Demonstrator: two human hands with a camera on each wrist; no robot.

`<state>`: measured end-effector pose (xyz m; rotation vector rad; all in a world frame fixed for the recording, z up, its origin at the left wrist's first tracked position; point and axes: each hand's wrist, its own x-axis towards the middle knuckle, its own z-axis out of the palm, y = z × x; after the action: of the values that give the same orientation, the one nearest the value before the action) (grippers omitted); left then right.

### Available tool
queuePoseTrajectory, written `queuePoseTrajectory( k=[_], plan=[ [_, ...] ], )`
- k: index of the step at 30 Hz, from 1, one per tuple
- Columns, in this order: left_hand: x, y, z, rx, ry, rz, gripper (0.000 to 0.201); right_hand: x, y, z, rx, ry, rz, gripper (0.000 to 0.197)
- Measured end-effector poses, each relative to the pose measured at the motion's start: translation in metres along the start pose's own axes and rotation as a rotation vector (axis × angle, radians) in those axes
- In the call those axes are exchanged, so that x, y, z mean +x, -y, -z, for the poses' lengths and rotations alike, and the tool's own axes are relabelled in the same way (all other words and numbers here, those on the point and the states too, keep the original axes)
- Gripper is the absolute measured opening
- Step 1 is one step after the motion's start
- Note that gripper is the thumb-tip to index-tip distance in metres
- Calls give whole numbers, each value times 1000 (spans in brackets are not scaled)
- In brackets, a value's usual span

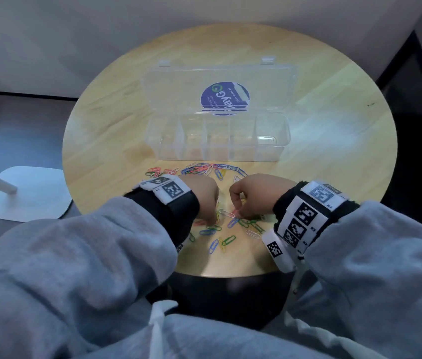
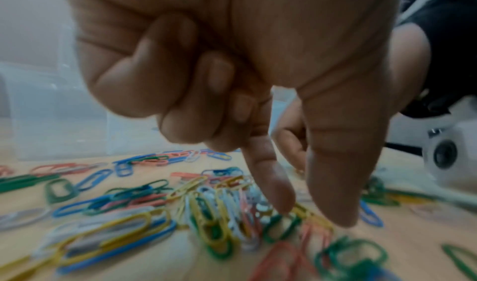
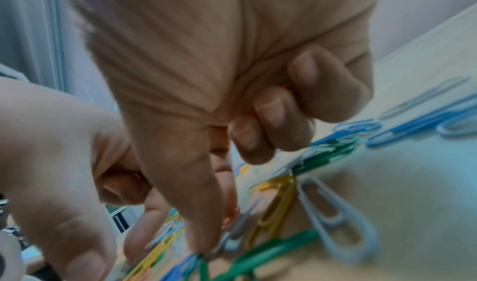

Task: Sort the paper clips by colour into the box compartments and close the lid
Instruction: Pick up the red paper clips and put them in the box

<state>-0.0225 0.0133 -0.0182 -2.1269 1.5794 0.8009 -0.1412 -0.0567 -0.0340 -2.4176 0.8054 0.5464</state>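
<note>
Both hands hang knuckles-up over the scattered, coloured, plastic-coated wire paper clips [image 1: 224,230] on the round pale wooden table [image 1: 334,141]. The left hand [image 1: 202,195] points forefinger and thumb down, slightly apart, onto the heap. The right hand [image 1: 254,195] pinches at a clip; the blurred wrist view cannot confirm a hold. Behind stands the clear plastic compartment box [image 1: 217,141], its hinged lid [image 1: 217,86] open.

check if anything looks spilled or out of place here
Only the paper clips: they lie loose and colour-mixed on the table before the open box, whose compartments look empty. Nothing looks damaged.
</note>
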Motion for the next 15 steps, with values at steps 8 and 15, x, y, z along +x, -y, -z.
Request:
queuePoseTrajectory(
  k=[8, 15],
  plan=[
    [1, -2, -4, -17, -14, -22, 6, 4, -1, -2, 31, -44, 11, 15],
    [4, -1, -6, -40, -16, -43, 23, 3, 1, 0, 17, 0, 24, 14]
  ],
)
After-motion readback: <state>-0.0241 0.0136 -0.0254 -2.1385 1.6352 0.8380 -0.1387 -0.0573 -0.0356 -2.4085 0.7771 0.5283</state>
